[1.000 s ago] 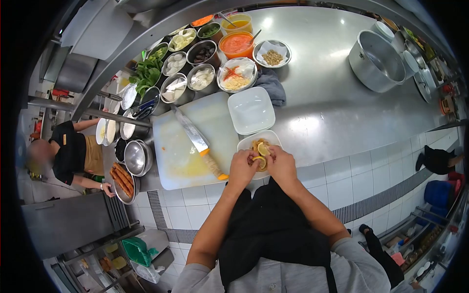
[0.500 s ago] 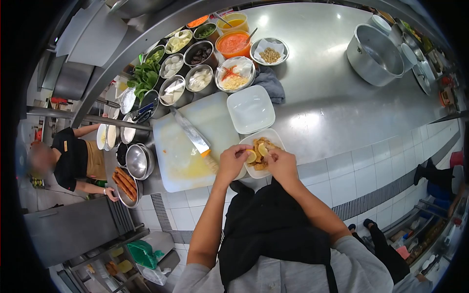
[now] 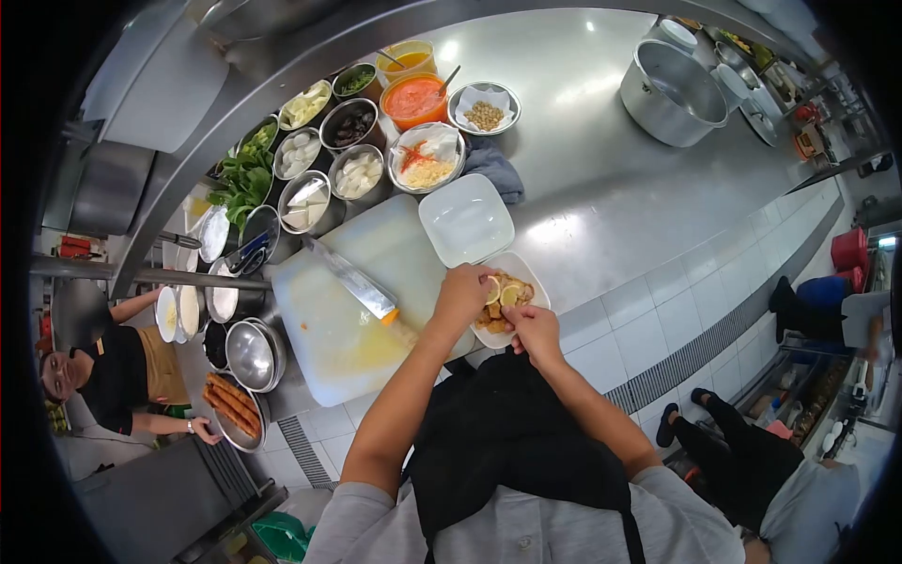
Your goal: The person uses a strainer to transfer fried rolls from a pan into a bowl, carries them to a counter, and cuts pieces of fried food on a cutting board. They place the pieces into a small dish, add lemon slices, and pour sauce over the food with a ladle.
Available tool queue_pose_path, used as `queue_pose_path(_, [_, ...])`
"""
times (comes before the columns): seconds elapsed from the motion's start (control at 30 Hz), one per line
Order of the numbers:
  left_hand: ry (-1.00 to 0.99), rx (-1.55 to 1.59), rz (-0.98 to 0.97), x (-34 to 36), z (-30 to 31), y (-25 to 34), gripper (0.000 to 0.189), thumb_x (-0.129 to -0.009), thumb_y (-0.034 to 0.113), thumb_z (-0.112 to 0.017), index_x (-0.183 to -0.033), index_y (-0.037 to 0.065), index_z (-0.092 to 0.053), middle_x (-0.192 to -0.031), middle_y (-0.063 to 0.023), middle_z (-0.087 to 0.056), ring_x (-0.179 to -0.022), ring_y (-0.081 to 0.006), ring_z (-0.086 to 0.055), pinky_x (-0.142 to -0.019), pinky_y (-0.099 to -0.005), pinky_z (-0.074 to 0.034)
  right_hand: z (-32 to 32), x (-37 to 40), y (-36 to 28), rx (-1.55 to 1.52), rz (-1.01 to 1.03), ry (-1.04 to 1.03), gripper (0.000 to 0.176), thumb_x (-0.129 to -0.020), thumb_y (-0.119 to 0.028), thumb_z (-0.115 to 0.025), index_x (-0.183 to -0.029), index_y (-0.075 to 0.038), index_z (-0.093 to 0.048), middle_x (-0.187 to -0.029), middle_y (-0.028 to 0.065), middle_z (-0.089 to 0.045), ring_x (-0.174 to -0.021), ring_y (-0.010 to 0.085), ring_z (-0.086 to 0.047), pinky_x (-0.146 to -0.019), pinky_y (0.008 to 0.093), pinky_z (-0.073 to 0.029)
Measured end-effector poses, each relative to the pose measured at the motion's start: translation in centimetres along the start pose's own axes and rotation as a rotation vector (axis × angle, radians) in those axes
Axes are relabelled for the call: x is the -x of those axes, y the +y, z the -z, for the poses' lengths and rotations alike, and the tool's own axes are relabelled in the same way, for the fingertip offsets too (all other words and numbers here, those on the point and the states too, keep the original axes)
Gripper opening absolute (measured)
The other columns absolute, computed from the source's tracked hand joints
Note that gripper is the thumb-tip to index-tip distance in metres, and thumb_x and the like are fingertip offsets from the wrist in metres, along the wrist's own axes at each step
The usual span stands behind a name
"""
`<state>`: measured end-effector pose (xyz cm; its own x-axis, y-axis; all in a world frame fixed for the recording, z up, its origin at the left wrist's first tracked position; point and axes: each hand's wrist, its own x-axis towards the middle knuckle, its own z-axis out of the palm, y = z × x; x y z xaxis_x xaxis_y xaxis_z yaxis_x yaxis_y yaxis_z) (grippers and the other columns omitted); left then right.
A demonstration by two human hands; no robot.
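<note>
A white square bowl (image 3: 532,266) at the counter's front edge holds golden-brown fried pieces (image 3: 495,321) topped with lemon slices (image 3: 510,295). From the left, my left hand (image 3: 463,293) reaches over the rim, its fingertips pinched on one lemon slice. My right hand (image 3: 537,335) comes from the right, with thumb and finger closed at the lower edge of another slice. Just behind stands a second white bowl (image 3: 467,221) with nothing in it. Left of my hands, a knife (image 3: 352,279) lies on the cutting board (image 3: 329,324), its handle partly behind my left forearm.
Metal tubs of ingredients (image 3: 357,174) crowd the back left, with orange sauce (image 3: 413,99) and a grey cloth (image 3: 493,169). A large pot (image 3: 672,94) stands back right. At the left, a co-worker (image 3: 117,376) has a hand by a bowl of fried sticks (image 3: 233,409).
My right hand has shifted lower, toward the bowl's near side, and the lemon slices now lie closer on the food. The whole view has turned slightly; the co-worker's head has moved.
</note>
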<state>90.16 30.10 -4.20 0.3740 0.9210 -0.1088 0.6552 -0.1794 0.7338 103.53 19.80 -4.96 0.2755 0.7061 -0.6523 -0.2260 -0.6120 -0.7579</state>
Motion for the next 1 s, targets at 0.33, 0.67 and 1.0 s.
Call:
queue_pose_path(0.33, [-0.086, -0.109, -0.153, 0.2, 0.7, -1.0, 0.027, -0.088, 0.019, -0.061, -0.110, 0.009, -0.073, -0.087, -0.0192, -0.064, -0.084, -0.0374, -0.063, -0.078, -0.0451, -0.051, -1.1, 1.6, -0.1, 0.108, 0.083, 0.188, 0.031, -0.091, -0.026, -0.068, -0.079, 0.002, -0.064, -0.066, 0.0076, -0.064, -0.038, 0.0104, -0.051, -0.033, 0.0265, -0.041])
queue_pose_path(0.67, [-0.096, 0.023, -0.190, 2.0, 5.5, -2.2, 0.031, -0.088, 0.017, -0.065, -0.116, 0.004, -0.067, -0.092, -0.0166, -0.065, -0.086, -0.0334, -0.064, -0.079, -0.0427, -0.052, 1.3, 2.0, 3.5, 0.637, 0.465, 0.691, 0.032, -0.096, -0.033, -0.061, -0.103, -0.001, -0.061, -0.067, 0.0092, -0.063, -0.059, 0.0183, -0.062, -0.037, 0.0295, -0.043])
queue_pose_path(1.0, [-0.023, 0.555, 0.145, 5.7, 9.8, -5.8, 0.041, -0.091, 0.022, -0.069, -0.128, 0.004, -0.062, -0.099, -0.0121, -0.071, -0.075, -0.0196, -0.071, -0.070, -0.0308, -0.055, 1.7, -0.3, 4.1, 0.489, 0.390, 0.452, 0.038, -0.104, -0.024, -0.040, -0.097, 0.009, -0.056, -0.056, 0.0141, -0.060, -0.041, 0.0216, -0.061, -0.040, 0.0346, -0.050])
